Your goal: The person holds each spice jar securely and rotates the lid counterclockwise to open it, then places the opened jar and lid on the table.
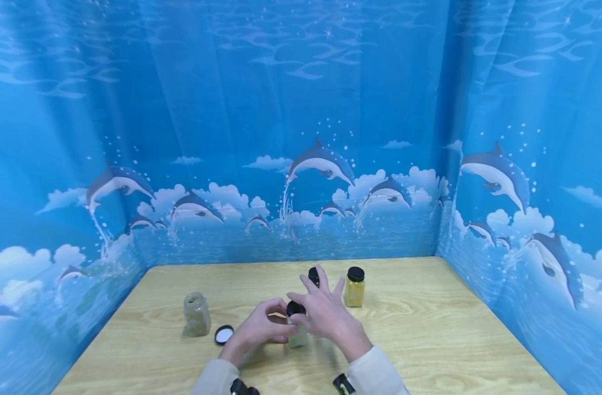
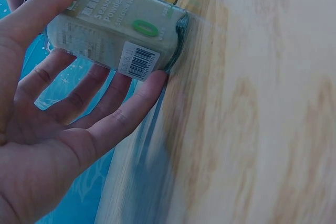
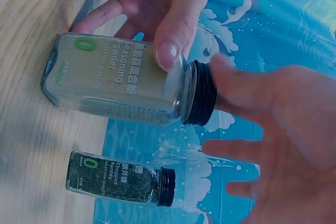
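Note:
A glass jar of pale seasoning powder (image 3: 115, 82) stands upright before me in the head view, its black cap (image 3: 199, 95) in place. My left hand (image 1: 261, 329) holds the jar's body, thumb on the labelled face and fingers on the opposite side. At the top, my right hand (image 1: 330, 315) pinches the cap between thumb and index finger, the other fingers spread away. The index fingertip is hidden behind the cap in the right wrist view. A barcode sticker (image 2: 138, 60) shows low on the jar in the left wrist view.
On the left of the wooden table (image 1: 429, 340) are an uncapped glass jar (image 1: 197, 315) and a loose black lid (image 1: 224, 334), white inside up. A chopped parsley jar (image 3: 113, 179) stands behind my right hand. To its right is a black-capped yellow jar (image 1: 355, 289). Dolphin-print curtains (image 1: 301, 109) enclose the table.

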A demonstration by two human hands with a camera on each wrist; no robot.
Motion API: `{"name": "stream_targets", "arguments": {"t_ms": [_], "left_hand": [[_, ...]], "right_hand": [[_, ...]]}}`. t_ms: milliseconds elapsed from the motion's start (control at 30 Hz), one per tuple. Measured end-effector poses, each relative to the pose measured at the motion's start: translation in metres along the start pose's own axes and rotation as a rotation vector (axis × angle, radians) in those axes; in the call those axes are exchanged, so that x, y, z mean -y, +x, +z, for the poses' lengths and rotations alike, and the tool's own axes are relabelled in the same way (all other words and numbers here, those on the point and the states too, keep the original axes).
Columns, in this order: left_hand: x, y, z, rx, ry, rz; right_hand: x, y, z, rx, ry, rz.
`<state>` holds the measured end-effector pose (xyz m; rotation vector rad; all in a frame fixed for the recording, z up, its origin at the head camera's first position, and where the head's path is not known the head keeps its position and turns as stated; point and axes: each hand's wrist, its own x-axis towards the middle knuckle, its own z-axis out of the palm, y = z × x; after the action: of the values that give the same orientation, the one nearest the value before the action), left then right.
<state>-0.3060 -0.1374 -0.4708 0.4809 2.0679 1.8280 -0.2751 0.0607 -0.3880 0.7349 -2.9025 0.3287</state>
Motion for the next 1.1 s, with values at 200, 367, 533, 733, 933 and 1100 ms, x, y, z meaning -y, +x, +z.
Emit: {"name": "stream_targets", "arguments": {"t_ms": [200, 367, 533, 733, 933, 1100], "left_hand": [[0.0011, 0.0, -0.001, 0.003, 0.008, 0.003], [0.0014, 0.0003, -0.0012, -0.001, 0.009, -0.004], [0.0007, 0.0006, -0.0012, -0.005, 0.013, -0.007], [-0.0004, 0.0007, -0.0009, -0.006, 0.009, -0.018], [-0.0009, 0.001, -0.0016, -0.003, 0.01, -0.025], [-0.0009, 0.0019, -0.0018, -0.003, 0.008, -0.032]], "right_hand": [[-0.0002, 0.0017, 0.0004, -0.039, -0.005, -0.003], [0.0002, 0.0017, 0.0009, -0.055, -0.02, 0.004], [0.0002, 0.0011, 0.0004, -0.06, -0.029, 0.007], [-0.0007, 0.0016, 0.0014, -0.066, -0.035, 0.005], [-0.0011, 0.0024, 0.0006, -0.078, -0.027, -0.002], [-0.0016, 0.0024, -0.0002, -0.074, -0.029, -0.008]]}}
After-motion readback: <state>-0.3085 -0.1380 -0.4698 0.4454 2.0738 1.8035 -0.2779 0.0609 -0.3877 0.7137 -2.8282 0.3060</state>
